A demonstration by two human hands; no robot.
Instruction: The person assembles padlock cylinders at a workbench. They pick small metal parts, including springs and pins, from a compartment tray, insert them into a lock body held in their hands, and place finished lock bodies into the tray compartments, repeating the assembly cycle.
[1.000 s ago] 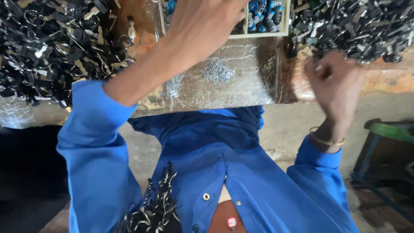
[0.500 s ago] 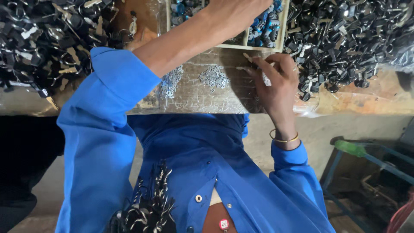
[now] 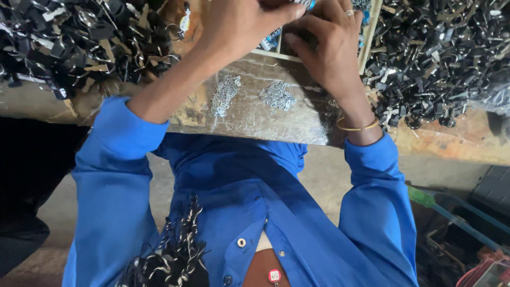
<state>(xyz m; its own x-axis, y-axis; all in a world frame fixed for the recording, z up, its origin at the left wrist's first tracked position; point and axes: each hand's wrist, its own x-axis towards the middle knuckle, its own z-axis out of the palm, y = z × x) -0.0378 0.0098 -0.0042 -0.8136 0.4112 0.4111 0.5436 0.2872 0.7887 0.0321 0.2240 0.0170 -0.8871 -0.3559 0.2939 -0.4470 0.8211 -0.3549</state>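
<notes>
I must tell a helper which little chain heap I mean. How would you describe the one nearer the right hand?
Start at the worn wooden bench. Two small silvery chain heaps lie below the hands; take the right chain heap, closer to the right hand. It is rounder, while the left chain heap runs long.

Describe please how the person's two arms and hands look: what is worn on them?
Both arms wear long bright blue sleeves, the left sleeve pushed up so the forearm is bare, the right sleeve ending just below the wrist. The right wrist carries a thin gold-coloured bangle, and the right hand has a pale ring on one finger. The left hand shows no jewellery.
</notes>
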